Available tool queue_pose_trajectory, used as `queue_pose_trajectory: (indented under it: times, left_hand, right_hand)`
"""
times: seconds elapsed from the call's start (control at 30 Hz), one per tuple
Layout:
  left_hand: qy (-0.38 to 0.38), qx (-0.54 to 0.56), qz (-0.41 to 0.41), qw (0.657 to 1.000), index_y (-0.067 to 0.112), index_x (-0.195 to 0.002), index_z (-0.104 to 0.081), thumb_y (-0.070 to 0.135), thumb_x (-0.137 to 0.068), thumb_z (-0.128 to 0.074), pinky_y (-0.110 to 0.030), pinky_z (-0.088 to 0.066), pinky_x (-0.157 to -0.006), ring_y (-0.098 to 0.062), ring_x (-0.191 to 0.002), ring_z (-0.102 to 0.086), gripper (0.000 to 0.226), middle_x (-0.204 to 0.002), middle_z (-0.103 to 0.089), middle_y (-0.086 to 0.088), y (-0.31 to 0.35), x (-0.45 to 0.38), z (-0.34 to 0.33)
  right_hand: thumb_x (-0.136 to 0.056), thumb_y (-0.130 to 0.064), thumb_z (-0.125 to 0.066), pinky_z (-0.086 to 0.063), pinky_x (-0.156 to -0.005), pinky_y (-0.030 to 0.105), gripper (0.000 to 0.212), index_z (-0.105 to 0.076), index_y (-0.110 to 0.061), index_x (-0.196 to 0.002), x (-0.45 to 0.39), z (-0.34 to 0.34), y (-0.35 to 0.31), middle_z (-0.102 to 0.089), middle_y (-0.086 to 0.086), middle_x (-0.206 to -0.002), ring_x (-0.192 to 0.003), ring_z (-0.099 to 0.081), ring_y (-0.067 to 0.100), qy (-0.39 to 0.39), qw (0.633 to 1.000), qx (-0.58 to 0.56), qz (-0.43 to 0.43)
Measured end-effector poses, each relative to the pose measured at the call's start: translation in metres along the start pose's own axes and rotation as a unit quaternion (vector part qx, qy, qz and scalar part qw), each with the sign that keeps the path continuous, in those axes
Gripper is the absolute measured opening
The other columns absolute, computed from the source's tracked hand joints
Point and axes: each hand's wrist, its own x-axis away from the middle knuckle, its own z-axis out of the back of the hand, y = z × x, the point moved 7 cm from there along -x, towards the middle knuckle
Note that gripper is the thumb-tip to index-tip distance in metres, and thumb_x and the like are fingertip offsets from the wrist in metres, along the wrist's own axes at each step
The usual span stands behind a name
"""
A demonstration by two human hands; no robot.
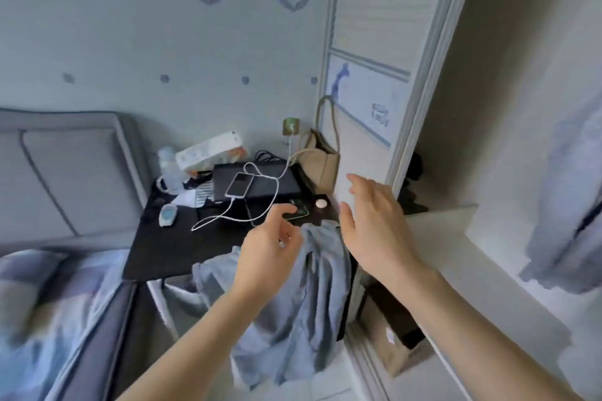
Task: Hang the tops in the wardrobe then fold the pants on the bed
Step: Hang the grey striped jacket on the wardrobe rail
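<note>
Pale blue cloth — a garment — hangs off the dark bedside table beside the wardrobe. My left hand and right hand hover loose, holding nothing. A careless grab could snag the charger cable — dragging the phone down.

A black nightstand stands in the middle, between a grey headboard on the left and a white sliding door on the right. On the nightstand lies a black box with a phone on top. A white cable runs from the phone up to a wall socket. A beige bag leans at the far right corner. A long carton and a plastic bottle sit far left. A small white round thing lies near the right edge. The wall carries blue crests.
</note>
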Motion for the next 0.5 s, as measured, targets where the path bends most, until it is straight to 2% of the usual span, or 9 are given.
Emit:
queue_pose_trajectory:
  times: [0.03, 0.17, 0.27, 0.37, 0.5]
  left_hand:
    - [0.021, -0.011, 0.026, 0.999, 0.03, -0.119, -0.054, 0.023, -0.09, -0.058, -0.02, -0.047, -0.069, 0.0, -0.078, -0.058, 0.03, -0.076, -0.064, 0.014, -0.02, 0.021, 0.029]
    - [0.106, -0.059, 0.098, 0.988, 0.036, -0.114, -0.05, 0.03, -0.091, -0.055, -0.027, -0.05, -0.065, 0.0, -0.074, -0.059, 0.024, -0.078, -0.064, 0.011, -0.085, 0.103, 0.133]
    - [0.172, -0.096, 0.16, 0.967, 0.039, -0.11, -0.049, 0.03, -0.092, -0.056, -0.024, -0.049, -0.063, 0.001, -0.074, -0.059, 0.021, -0.075, -0.062, 0.014, -0.13, 0.184, 0.212]
    - [0.237, -0.116, 0.241, 0.934, 0.035, -0.11, -0.053, 0.022, -0.089, -0.058, -0.028, -0.046, -0.061, -0.002, -0.07, -0.058, 0.025, -0.073, -0.06, 0.014, -0.169, 0.27, 0.282]
    - [0.298, -0.143, 0.35, 0.876, 0.027, -0.112, -0.057, 0.016, -0.087, -0.06, -0.038, -0.049, -0.073, -0.02, -0.073, -0.059, 0.027, -0.074, -0.062, 0.008, -0.215, 0.411, 0.368]
  right_hand:
    - [-0.092, -0.016, -0.055, -0.047, -0.087, 0.042, 0.042, -0.05, 0.0, -0.13, 0.006, -0.017, -0.03, -0.064, 0.015, -0.109, -0.103, -0.056, 0.035, -0.017, 0.999, -0.028, 0.019]
    - [-0.09, -0.013, -0.059, -0.048, -0.084, 0.044, 0.041, -0.052, 0.003, -0.127, 0.042, -0.069, -0.15, -0.065, 0.017, -0.103, -0.099, -0.058, 0.037, -0.084, 0.986, -0.104, 0.096]
    - [-0.09, -0.013, -0.059, -0.048, -0.086, 0.044, 0.041, -0.051, 0.001, -0.128, 0.083, -0.102, -0.25, -0.064, 0.017, -0.106, -0.102, -0.056, 0.037, -0.134, 0.966, -0.156, 0.156]
    - [-0.091, -0.014, -0.055, -0.045, -0.085, 0.044, 0.04, -0.051, 0.0, -0.128, 0.131, -0.126, -0.341, -0.064, 0.016, -0.108, -0.103, -0.055, 0.037, -0.188, 0.942, -0.189, 0.202]
    - [-0.092, -0.015, -0.052, -0.041, -0.09, 0.042, 0.038, -0.051, -0.001, -0.127, 0.222, -0.158, -0.476, -0.063, 0.017, -0.112, -0.105, -0.054, 0.037, -0.27, 0.894, -0.21, 0.288]
